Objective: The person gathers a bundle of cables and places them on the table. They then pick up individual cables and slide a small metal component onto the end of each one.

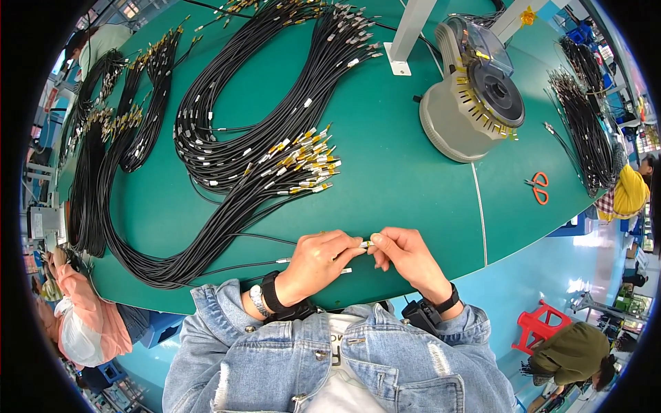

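Note:
Near the front edge of the green table, my left hand pinches a black cable's end between thumb and fingertips. My right hand closes its thumb and forefinger on the same end from the other side. A white and a yellow patch show on it; the rest is hidden by my fingers. Another black cable with a pale tip runs beside my left wrist. Just beyond my hands lies a large bundle of black cables, its ends carrying yellow and white wraps.
A round beige dispenser with yellow strips around its disc stands at the back right, beside a white post. Orange-handled scissors lie at the right. More cable bundles are at both sides. Other people sit nearby, and a red stool is behind right.

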